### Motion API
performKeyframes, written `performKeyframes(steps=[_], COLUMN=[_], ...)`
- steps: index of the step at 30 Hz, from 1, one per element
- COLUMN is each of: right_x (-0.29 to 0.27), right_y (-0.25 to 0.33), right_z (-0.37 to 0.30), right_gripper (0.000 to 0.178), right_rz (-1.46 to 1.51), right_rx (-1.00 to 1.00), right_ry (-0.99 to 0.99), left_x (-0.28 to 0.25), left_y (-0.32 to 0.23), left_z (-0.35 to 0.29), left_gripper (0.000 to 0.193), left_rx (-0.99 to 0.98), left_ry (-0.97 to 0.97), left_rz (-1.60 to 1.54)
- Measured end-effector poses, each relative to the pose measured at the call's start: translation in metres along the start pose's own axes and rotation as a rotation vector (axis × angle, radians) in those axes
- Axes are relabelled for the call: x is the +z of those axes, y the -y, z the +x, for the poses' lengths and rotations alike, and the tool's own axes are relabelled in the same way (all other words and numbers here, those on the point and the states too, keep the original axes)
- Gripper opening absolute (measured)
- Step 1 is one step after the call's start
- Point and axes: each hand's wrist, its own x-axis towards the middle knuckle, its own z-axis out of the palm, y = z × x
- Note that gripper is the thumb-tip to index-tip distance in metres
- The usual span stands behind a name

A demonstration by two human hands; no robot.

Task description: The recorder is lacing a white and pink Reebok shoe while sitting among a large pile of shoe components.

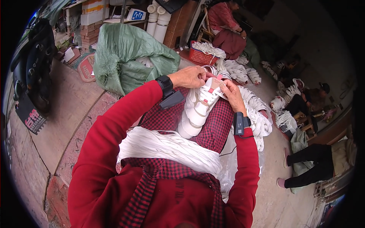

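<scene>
A white and beige sneaker (pixel 193 113) with pink-red accents lies across my lap, its heel toward me being hard to tell from its toe. At its far end my left hand (pixel 189 77) has its fingers pinched together, seemingly on a white shoelace. My right hand (pixel 234 95) is closed on the sneaker's right edge, thumb on top and the other fingers partly hidden. A thick bundle of white shoelaces (pixel 167 148) lies over my lap on a red and black checked apron (pixel 215 138).
A green woven sack (pixel 131 53) stands ahead to the left. Beyond my hands is a red basket (pixel 203 56) of white laces. Several laced shoes (pixel 253 104) lie along my right. A parked scooter (pixel 34 72) is far left. Other people sit or stand to the right.
</scene>
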Motion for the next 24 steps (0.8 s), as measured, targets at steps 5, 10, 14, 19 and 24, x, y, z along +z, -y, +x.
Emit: performKeyframes(steps=[5,10,14,19,24], right_x=[0.001,0.004,0.018,0.027,0.031], right_y=[0.018,0.021,0.034,0.039,0.054], right_z=[-0.003,-0.003,-0.008,-0.018,-0.028], right_gripper=[0.025,0.029,0.026,0.029,0.028], right_rz=[0.049,-0.241,-0.279,-0.408,-0.750], right_rx=[0.117,-0.028,0.082,-0.179,-0.112], right_ry=[0.043,0.153,0.073,-0.172,-0.245], left_x=[0.006,0.006,0.005,-0.005,-0.005], left_y=[0.010,0.020,-0.003,0.000,0.011], left_z=[-0.012,-0.032,-0.037,-0.033,-0.036], left_gripper=[0.017,0.010,0.014,0.022,0.026], left_rx=[0.161,0.305,0.193,0.342,0.178], left_ry=[-0.093,-0.112,-0.118,-0.226,-0.114], left_rz=[0.151,0.022,-0.016,0.124,0.112])
